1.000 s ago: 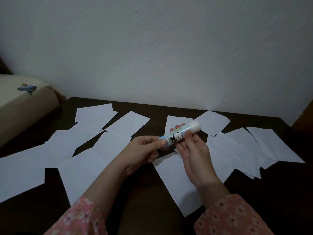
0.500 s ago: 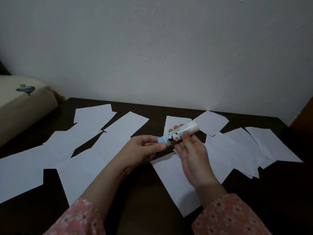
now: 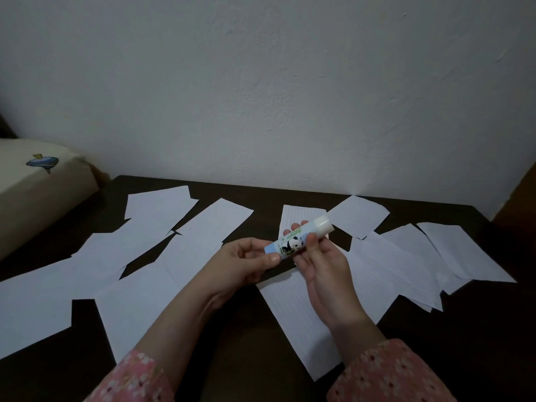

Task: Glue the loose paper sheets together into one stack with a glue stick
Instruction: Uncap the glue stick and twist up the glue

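Observation:
A glue stick [image 3: 298, 238] with a panda label, a blue base and a white cap is held level above the dark table [image 3: 237, 352], cap pointing up and right. My left hand [image 3: 246, 261] pinches its blue base end between thumb and fingers. My right hand [image 3: 322, 265] holds the middle of the tube, thumb on top and fingers behind. The cap is on. Several loose white sheets lie spread over the table: a lined sheet [image 3: 295, 317] under my hands, sheets on the left [image 3: 139, 274] and overlapping sheets on the right [image 3: 420, 265].
A cream cushion [image 3: 37, 192] with a blue fish print sits at the far left beside the table. A white wall [image 3: 290, 97] stands right behind the table's back edge. A brown surface [image 3: 522, 198] shows at the right border.
Both hands with the glue stick have stayed almost in place; the stick shifted very slightly. The papers have not moved.

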Motion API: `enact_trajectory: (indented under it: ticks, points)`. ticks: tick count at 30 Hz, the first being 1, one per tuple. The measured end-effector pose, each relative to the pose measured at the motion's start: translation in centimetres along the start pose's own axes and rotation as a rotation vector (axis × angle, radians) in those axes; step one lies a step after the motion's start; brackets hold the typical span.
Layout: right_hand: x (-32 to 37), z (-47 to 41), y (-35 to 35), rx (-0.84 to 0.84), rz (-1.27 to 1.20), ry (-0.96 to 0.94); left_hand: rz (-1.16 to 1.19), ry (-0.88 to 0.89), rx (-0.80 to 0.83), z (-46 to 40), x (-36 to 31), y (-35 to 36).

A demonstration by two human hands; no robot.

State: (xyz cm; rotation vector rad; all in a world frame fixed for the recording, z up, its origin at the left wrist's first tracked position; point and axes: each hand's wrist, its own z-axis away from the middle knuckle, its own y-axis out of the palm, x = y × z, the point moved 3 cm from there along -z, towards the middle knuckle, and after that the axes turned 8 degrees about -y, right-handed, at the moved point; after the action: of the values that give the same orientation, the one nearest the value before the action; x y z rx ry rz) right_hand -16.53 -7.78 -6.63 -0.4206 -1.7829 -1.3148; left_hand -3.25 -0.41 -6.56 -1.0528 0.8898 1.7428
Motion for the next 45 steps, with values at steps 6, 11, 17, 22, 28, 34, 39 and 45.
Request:
enact_trajectory:
  ticks: [6, 11, 17, 22, 28, 34, 39, 45]
  points:
    - [-0.08, 0.03, -0.15, -0.015, -0.035, 0.032, -0.011, -0.115, 0.061, 0.24, 0.03, 0.12]
    - [0.03, 0.15, 0.06, 0.025, -0.011, 0.017, 0.019, -0.076, 0.075, 0.15, 0.01, 0.11]
    - [0.00, 0.18, 0.18, 0.023, 0.015, 0.002, -0.002, -0.033, 0.048, 0.07, 0.01, -0.46]
    - [-0.08, 0.14, 0.02, 0.016, -0.018, 0.016, 0.018, -0.144, 0.089, 0.01, 0.17, -0.30]
    - [-0.08, 0.19, 0.11, 0.023, -0.009, 0.017, 0.037, -0.075, 0.075, -0.01, 0.09, -0.38]
    - [-0.06, 0.09, 0.17, 0.007, -0.035, 0.008, 0.042, -0.051, 0.058, 0.12, 0.01, -0.46]
    - [-0.01, 0.11, 0.03, 0.017, -0.043, 0.010, 0.030, -0.162, 0.116, -0.06, 0.26, -0.19]
    - [-0.17, 0.07, 0.12, 0.036, -0.014, -0.008, 0.004, -0.052, 0.058, -0.19, 0.20, -0.52]
